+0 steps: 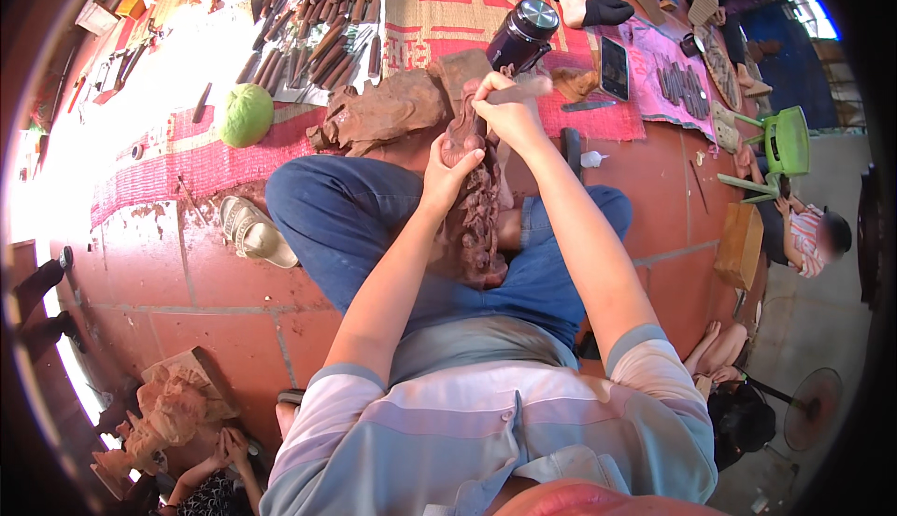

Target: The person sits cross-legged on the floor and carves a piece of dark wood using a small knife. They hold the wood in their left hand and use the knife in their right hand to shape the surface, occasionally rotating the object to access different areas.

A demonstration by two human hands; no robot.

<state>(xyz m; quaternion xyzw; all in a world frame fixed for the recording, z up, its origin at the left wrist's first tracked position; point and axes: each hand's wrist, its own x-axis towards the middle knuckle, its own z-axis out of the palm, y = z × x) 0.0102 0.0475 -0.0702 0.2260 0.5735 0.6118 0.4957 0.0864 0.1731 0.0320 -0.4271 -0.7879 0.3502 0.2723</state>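
One pale-green round fruit (245,115) and one beige strapped sandal (257,232) lie at the left, then one rough-carved brown wooden block (388,110) on the mat. The person's left hand (448,176) curls around one long, reddish-brown carved wooden piece (478,217) between the two denim-clad legs, while the right hand (509,116) pinches one pale wooden tool handle (525,90) at its upper end. Further right come one dark, steel-lidded flask (519,38), one black smartphone (614,70) and one bright-green plastic chair (788,140).
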